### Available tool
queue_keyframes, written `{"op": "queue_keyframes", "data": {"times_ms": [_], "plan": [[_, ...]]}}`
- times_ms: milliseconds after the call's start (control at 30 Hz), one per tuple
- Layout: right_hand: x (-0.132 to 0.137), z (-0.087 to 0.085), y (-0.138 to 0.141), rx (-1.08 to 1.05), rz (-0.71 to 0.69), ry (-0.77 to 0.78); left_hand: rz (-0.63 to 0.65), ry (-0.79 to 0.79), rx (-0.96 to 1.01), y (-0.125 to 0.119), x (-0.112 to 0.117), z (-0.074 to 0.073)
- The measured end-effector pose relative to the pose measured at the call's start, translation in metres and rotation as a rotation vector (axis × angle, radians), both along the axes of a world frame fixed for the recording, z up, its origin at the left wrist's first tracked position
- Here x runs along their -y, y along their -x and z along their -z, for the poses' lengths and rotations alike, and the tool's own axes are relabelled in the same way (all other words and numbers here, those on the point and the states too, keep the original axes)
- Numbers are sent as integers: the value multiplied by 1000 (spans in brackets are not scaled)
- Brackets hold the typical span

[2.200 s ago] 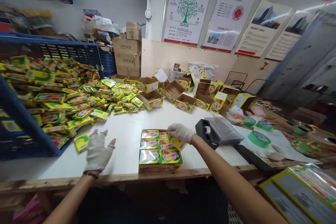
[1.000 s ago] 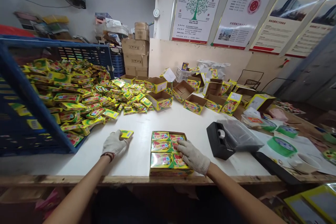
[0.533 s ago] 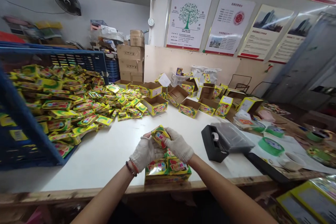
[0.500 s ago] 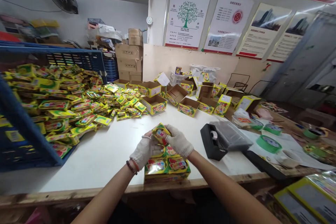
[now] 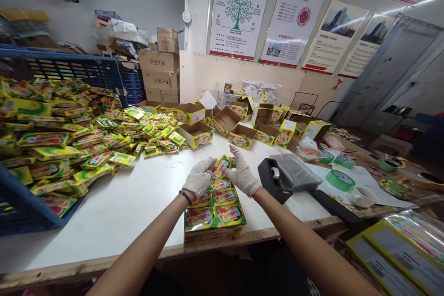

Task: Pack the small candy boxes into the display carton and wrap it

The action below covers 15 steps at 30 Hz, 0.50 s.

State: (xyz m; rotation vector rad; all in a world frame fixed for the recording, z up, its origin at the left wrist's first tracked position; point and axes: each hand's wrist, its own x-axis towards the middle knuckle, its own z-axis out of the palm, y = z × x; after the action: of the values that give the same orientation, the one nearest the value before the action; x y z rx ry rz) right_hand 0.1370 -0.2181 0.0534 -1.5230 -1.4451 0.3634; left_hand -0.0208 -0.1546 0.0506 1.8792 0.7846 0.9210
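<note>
Both hands wear white knit gloves. My left hand and my right hand pinch one yellow-green packet between them, held over the far end of an open carton near the table's front edge. The carton is filled with rows of the same packets, lying flat. A big heap of loose packets spills from a tipped blue crate at the left.
Several empty open yellow cartons stand at the back of the white table. A black tape dispenser with a clear plastic cover sits right of my hands, green tape rolls beyond it. Cardboard boxes are stacked at the wall.
My left hand picked a packet off the table and carried it to the carton, where both hands took hold of it. They have since shifted toward the carton's far end.
</note>
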Motion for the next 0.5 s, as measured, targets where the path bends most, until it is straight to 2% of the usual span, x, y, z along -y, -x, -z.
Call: {"op": "queue_keyframes", "data": {"times_ms": [100, 233, 367, 500], "plan": [[-4, 3, -17, 211, -59, 105, 31, -96, -158, -5, -13, 3], [-9, 28, -21, 259, -21, 204, -8, -193, -413, -3, -21, 16], [-8, 54, -14, 286, 14, 240, 30, -302, -629, 9, -15, 25], [-3, 64, -10, 304, 21, 268, 66, -424, -769, 15, -1, 25]]}}
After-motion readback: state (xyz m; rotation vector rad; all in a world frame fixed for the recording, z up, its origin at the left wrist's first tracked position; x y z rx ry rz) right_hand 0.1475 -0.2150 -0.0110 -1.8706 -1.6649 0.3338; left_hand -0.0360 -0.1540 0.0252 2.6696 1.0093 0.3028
